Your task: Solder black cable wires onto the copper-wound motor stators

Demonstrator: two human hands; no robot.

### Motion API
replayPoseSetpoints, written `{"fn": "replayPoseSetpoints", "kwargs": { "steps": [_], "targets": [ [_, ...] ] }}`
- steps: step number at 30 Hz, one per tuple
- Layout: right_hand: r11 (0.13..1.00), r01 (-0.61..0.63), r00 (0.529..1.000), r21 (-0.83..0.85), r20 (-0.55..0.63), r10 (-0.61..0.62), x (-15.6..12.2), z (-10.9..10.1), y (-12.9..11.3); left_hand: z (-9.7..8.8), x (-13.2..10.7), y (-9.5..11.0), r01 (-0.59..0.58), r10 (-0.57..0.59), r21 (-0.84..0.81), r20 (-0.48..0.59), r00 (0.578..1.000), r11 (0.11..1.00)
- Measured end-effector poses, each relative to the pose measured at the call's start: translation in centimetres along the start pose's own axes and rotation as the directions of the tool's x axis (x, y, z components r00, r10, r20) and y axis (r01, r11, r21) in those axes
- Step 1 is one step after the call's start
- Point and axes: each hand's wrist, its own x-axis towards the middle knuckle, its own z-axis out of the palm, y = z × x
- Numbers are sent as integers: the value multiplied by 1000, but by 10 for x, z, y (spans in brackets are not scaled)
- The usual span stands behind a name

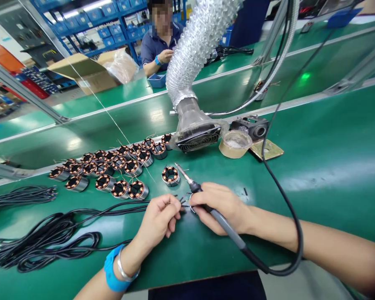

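My left hand (162, 216) is closed in a pinch at the end of a black cable (134, 203), where short thin wires (183, 201) stick out past the fingertips. My right hand (221, 206) is wrapped round a soldering iron (196, 188), its tip pointing up and left. Near my right fingertips shows a small pale curved piece; I cannot make out what it is. Just beyond both hands a single motor stator (170, 176) with copper windings stands by the iron's tip. Several more stators (138, 190) stand in rows to the left.
Bundles of black cables (46, 239) lie at left. A fume extractor hood (200, 135) hangs from a silver duct (195, 46), beside a tape roll (235, 143) and a soldering stand (253, 127). The iron's cord (287, 200) loops over my right forearm. A person (162, 39) sits across the bench.
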Motion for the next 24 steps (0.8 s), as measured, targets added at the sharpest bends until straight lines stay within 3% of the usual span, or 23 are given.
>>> {"fn": "replayPoseSetpoints", "kwargs": {
  "steps": [4,10,19,24],
  "targets": [
    [994,-35,999,102,-28,38,-2,1,6,-4,1,4,-21,25,83,-38,999,996],
    [992,-43,999,118,-27,46,-10,0,6,0,1,3,-68,64,102,49,997,992],
    [992,-73,997,106,-8,74,-5,-2,7,-2,0,16,-125,88,287,140,986,950],
    [981,-92,994,171,66,82,4,1,8,-3,-5,18,-188,146,441,127,981,877]
  ]
}}
